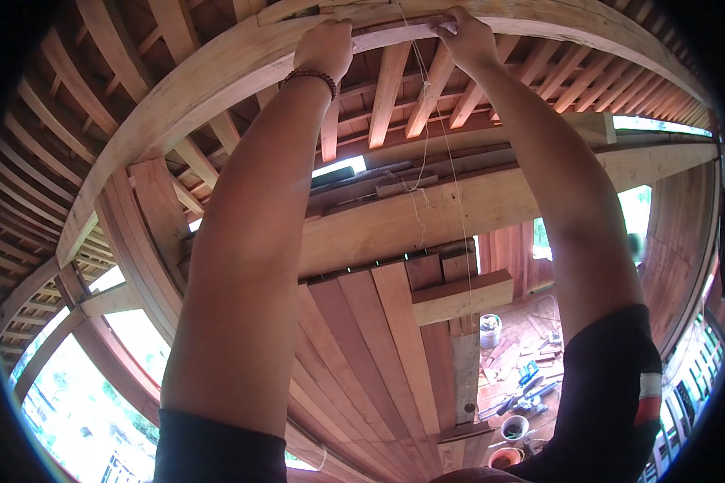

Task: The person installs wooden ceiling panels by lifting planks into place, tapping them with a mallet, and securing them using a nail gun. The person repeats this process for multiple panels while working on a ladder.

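Observation:
Both my arms reach up to a curved pale wooden beam point(217, 72) overhead. My left hand point(324, 47), with a bead bracelet on the wrist, is curled over the beam's lower edge. My right hand point(464, 36) presses the top end of a thin string point(451, 161) against the same beam, fingers pinched on it. The string drops straight down past a thick crossbeam point(427, 213) to a small dark weight point(469, 406) hanging in front of a narrow board. A second loose strand dangles beside it.
Rafters point(391, 88) and roof slats run above the beam. Below lies a slanted plank wall point(362, 346) with a short wooden block point(461, 296). On the floor at lower right are tools, wood scraps point(532, 350) and small buckets point(514, 427). Daylight and greenery show at lower left.

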`<state>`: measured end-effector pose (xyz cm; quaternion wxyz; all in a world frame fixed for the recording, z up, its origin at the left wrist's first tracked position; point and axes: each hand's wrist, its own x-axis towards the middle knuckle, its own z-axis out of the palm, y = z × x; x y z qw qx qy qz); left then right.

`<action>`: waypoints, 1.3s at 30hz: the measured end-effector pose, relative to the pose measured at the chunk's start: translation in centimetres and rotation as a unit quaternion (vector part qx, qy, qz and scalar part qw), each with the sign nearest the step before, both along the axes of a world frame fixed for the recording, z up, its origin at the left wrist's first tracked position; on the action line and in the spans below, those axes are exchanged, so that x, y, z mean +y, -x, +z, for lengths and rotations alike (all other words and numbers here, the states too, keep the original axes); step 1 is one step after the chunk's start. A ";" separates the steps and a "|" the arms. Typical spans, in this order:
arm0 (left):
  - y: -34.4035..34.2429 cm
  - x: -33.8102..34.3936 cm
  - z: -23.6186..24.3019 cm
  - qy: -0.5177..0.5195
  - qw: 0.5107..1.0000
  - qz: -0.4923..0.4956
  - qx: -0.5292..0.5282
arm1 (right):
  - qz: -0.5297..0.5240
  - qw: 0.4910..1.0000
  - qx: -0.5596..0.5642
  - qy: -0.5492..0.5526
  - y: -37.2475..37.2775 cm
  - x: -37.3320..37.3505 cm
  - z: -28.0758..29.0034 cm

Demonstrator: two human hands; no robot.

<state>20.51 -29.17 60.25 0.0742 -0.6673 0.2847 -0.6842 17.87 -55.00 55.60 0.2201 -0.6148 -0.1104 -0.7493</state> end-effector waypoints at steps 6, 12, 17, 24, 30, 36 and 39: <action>0.3 -0.3 0.0 0.015 1.000 0.008 0.001 | 0.019 0.999 -0.020 -0.018 -0.1 0.3 -0.4; -0.2 0.1 0.3 -0.012 1.000 0.027 -0.004 | 0.042 0.998 -0.049 -0.003 -1.4 -0.2 -0.2; 0.5 -0.3 0.3 -0.010 0.999 0.049 0.010 | 0.016 0.999 -0.022 -0.045 -1.6 -0.7 0.4; -0.1 -0.8 0.5 0.037 0.999 0.025 0.031 | 0.045 0.993 -0.081 -0.077 -1.4 0.6 0.0; -0.8 -0.5 0.7 0.030 0.999 0.008 0.007 | 0.021 0.991 -0.080 -0.106 -1.6 1.5 -0.1; -0.6 -0.8 0.8 0.041 0.999 0.009 0.028 | 0.050 0.995 -0.026 -0.085 -0.7 0.7 0.3; -0.2 -0.9 0.7 0.039 0.999 0.005 0.020 | 0.003 1.000 -0.017 -0.013 -0.7 0.0 0.8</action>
